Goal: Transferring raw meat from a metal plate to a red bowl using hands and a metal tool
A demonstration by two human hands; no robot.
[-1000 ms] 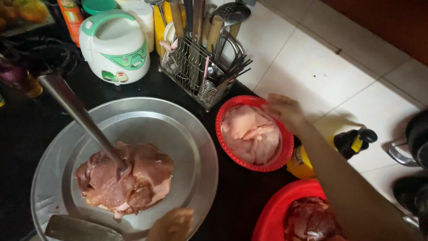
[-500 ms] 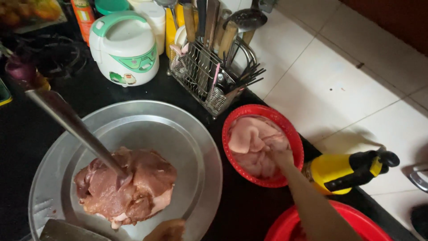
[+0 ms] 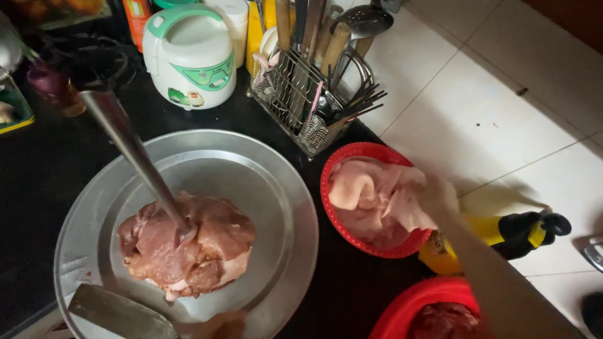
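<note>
Right hand [image 3: 440, 194] deeper in basket [image 3: 333, 164] (red)

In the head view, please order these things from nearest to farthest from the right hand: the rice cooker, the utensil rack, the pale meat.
1. Pale meat, in the red basket, touching the right hand.
2. Utensil rack, farther up the counter.
3. Rice cooker, far left of the rack.

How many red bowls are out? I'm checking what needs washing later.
2: one red bowl of pale meat beside the round metal tray, one at the bottom edge, partly cut off. Others may lie outside the view.
</note>
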